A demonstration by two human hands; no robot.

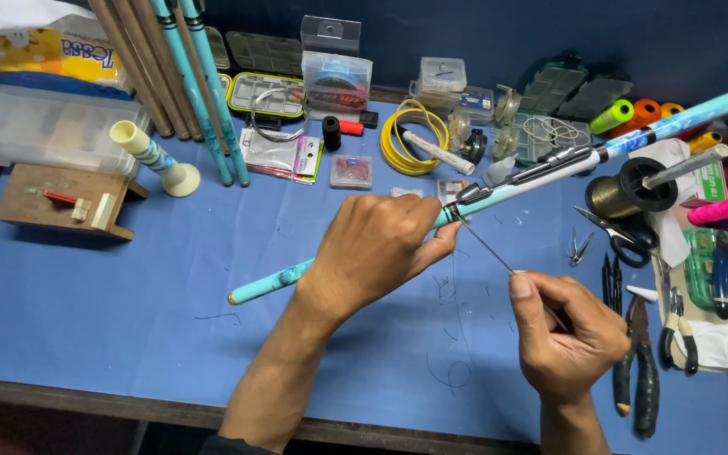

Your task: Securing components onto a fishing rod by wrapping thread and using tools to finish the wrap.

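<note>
A light turquoise fishing rod (541, 173) lies slanted across the blue table, its butt end at the lower left and its upper part running off the right edge. My left hand (372, 248) is wrapped around the rod near its middle, just below a small metal line guide (471, 194). My right hand (562, 324) pinches a thin taut thread (484, 247) that runs up and left to the rod by the guide.
Pliers (640, 358), scissors (617, 236) and cutters lie at the right, beside a dark thread spool (625, 192) and bright spools (634, 114). Tackle boxes (267, 93), a yellow line coil (410, 135), spare rod sections (195, 84) and a wooden block (65, 198) fill the back.
</note>
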